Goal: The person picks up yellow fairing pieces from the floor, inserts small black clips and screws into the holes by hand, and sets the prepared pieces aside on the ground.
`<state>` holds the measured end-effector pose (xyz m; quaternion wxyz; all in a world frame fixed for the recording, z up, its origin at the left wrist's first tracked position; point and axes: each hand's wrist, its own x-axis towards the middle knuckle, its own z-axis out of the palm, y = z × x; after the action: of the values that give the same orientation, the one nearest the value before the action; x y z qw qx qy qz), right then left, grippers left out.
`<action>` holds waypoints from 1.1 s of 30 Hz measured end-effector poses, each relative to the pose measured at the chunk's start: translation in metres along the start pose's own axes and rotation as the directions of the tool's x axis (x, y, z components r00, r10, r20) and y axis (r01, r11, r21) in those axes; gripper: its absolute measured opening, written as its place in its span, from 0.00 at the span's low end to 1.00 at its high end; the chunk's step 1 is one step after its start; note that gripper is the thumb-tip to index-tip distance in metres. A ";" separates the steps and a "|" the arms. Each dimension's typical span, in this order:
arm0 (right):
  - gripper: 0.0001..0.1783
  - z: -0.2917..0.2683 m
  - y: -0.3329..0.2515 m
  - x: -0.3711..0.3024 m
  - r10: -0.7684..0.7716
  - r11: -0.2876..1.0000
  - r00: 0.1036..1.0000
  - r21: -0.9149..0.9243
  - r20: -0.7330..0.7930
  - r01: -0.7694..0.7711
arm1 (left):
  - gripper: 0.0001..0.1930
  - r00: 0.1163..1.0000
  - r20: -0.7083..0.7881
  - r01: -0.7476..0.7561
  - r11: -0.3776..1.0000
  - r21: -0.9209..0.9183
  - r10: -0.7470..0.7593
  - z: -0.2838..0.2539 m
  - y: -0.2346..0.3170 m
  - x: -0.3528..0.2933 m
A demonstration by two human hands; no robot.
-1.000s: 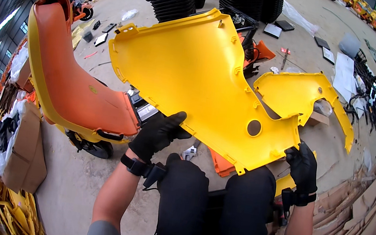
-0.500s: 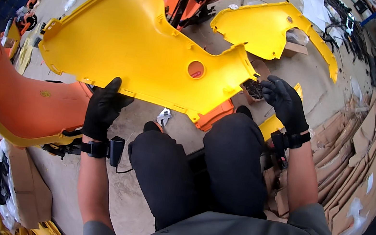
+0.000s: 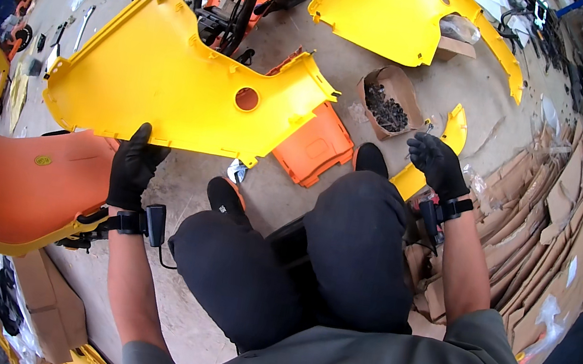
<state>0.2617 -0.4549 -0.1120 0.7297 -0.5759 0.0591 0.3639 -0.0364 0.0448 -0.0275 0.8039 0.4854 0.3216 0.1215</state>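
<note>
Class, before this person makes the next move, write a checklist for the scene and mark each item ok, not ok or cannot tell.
1. Left hand gripping the yellow panel at its near edge: ok.
2. Right hand also supporting that panel: not ok; it is apart from it.
3. Right hand holding a small part: cannot tell; too small to make out.
4. Box of small dark parts open: ok.
5. No tool beside the left shoe: not ok; a wrench lies there.
</note>
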 end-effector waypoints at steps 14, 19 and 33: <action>0.13 -0.061 0.062 0.020 0.186 0.982 0.972 -0.007 -0.144 -0.189 | 0.16 0.994 -0.097 0.021 0.983 -0.183 -0.040 -0.056 -0.005 0.048; 0.13 -0.107 0.085 0.019 0.219 0.975 0.949 0.013 -0.228 -0.222 | 0.14 0.985 -0.153 0.039 0.975 -0.218 -0.074 -0.092 -0.022 0.067; 0.10 -0.060 0.060 0.044 0.184 0.964 0.953 -0.146 -0.239 -0.223 | 0.12 0.985 -0.156 0.045 0.975 -0.216 -0.080 -0.095 -0.052 0.069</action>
<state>0.2777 -0.4826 -0.2021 0.6247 -0.6645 0.1685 0.3738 -0.0502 0.1208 -0.1304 0.8254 0.3750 0.3868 0.1690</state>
